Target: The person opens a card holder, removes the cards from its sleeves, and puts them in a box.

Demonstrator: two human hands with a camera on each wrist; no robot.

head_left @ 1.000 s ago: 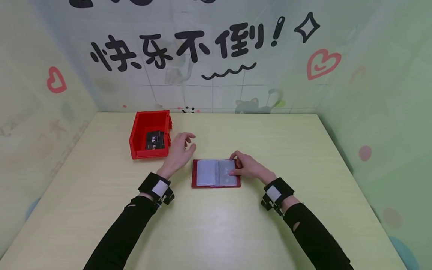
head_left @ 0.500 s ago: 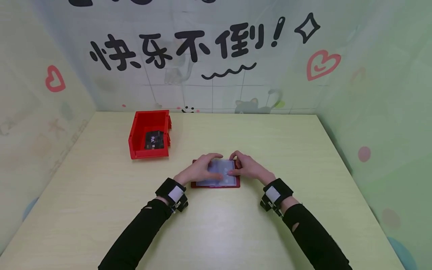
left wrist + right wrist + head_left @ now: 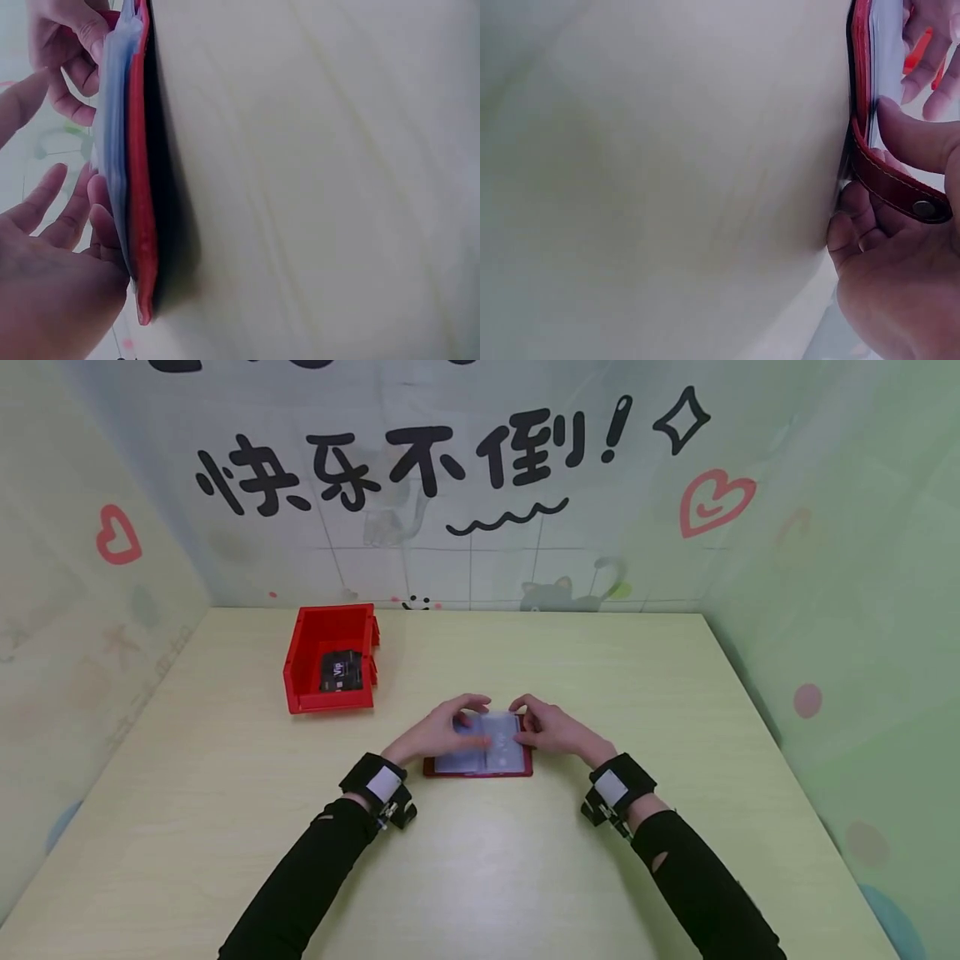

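Yellow table (image 3: pixel 525 877), both hands touching card holder (image 3: pixel 480 764)

Stitched red leather card holder (image 3: pixel 477 770), glossy clear plastic sleeves (image 3: pixel 495 743).

Pale wooden table (image 3: pixel 480 877) against pastel cartoon-printed walls (image 3: pixel 480 527).

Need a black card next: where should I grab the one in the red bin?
Pinch the card by its long edges, coming straight down from above: it lies flat on the floor of the red bin, whose walls block a sideways approach; the top is open.
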